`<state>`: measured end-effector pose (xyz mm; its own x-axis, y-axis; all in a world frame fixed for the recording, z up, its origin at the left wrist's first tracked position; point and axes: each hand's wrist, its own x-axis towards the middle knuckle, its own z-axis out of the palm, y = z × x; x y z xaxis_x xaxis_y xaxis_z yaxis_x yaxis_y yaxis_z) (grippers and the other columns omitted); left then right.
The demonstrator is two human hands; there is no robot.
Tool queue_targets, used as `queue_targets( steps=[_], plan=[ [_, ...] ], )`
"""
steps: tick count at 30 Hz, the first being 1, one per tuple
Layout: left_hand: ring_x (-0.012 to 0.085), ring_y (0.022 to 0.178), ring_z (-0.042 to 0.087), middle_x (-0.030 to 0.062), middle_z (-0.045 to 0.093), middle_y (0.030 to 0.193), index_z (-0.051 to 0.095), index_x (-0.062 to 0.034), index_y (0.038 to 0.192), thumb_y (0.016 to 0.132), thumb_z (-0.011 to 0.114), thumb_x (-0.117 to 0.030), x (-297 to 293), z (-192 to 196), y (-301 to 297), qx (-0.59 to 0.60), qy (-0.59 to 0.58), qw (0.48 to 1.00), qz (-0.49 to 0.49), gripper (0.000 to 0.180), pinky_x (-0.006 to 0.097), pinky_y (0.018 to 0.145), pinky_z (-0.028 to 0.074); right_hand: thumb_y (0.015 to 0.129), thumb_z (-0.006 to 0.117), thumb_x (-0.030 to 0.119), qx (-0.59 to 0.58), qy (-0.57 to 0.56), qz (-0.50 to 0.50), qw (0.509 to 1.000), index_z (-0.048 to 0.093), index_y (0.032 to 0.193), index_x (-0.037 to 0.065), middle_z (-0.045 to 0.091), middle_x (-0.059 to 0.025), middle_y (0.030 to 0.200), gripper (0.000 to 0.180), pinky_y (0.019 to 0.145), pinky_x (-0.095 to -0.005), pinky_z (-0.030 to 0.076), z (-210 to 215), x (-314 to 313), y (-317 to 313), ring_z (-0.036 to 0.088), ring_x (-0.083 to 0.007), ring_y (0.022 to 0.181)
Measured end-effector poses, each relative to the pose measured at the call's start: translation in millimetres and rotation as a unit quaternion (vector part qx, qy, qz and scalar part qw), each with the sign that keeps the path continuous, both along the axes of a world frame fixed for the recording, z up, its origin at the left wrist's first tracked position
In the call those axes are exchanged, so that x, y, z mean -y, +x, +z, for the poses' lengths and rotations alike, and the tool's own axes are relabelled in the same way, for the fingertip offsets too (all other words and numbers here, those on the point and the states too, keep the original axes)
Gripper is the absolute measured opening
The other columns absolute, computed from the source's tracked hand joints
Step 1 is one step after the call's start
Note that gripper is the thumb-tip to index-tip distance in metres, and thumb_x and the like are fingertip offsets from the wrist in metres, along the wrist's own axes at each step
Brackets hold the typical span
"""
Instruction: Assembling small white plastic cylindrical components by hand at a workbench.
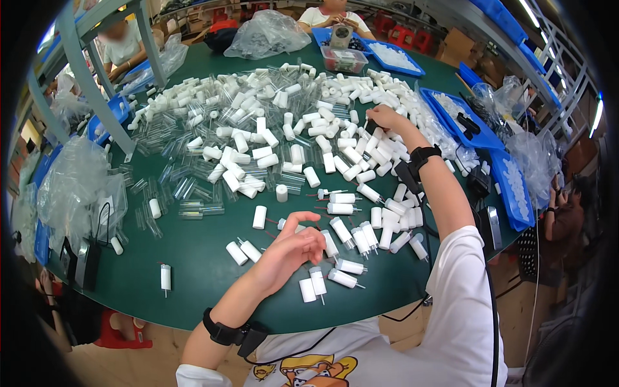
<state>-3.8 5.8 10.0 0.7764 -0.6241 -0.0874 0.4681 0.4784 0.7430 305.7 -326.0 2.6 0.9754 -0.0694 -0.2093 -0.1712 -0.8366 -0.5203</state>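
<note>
My left hand (290, 253) hovers over the near middle of the green table (219, 290), index finger raised apart from the curled others; I see nothing in it. Around it lie white cylinders, some with clear caps and thin metal pins, such as a capped cylinder (316, 281) just below it. Farther right, my right hand (385, 118) reaches into the far side of a big heap of plain white cylinders (264, 153). Its fingers are pinched together; whatever is between them is too small to name. Clear plastic tubes (187, 187) are mixed into the heap's left part.
Blue trays (493, 138) with small white parts line the right edge. Clear plastic bags (74, 184) hang at the left by a grey metal frame (90, 84). A clear box (343, 60) stands at the back, before a seated person (316, 16). Black devices sit at both side edges.
</note>
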Motion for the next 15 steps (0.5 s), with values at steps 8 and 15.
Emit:
queue_targets(
  steps=[8, 15],
  plan=[
    [0.018, 0.081, 0.049, 0.01, 0.053, 0.091, 0.036, -0.0082, 0.12, 0.086, 0.046, -0.023, 1.5, 1.1, 2.2, -0.008, -0.008, 1.0, -0.009, 0.038, 0.029, 0.076, 0.037, 0.086, 0.056, 0.037, 0.201, -0.032, 0.039, 0.978, 0.065, 0.084, -0.001, 0.063, -0.0135, 0.079, 0.039, 0.067, -0.0351, 0.044, -7.2, 17.4, 2.9, 0.058, -0.0215, 0.073],
    [0.0181, 0.081, 0.049, 0.0092, 0.053, 0.089, 0.041, -0.0065, 0.117, 0.084, 0.047, -0.03, -1.3, 1.5, 6.0, -0.008, -0.009, 1.0, -0.001, 0.041, 0.029, 0.076, 0.038, 0.084, 0.057, 0.038, 0.217, -0.066, 0.054, 0.972, 0.065, 0.088, 0.0, 0.064, -0.0173, 0.086, 0.039, 0.072, -0.0366, 0.046, -15.7, 5.0, -3.0, 0.06, -0.0272, 0.08]
  ],
)
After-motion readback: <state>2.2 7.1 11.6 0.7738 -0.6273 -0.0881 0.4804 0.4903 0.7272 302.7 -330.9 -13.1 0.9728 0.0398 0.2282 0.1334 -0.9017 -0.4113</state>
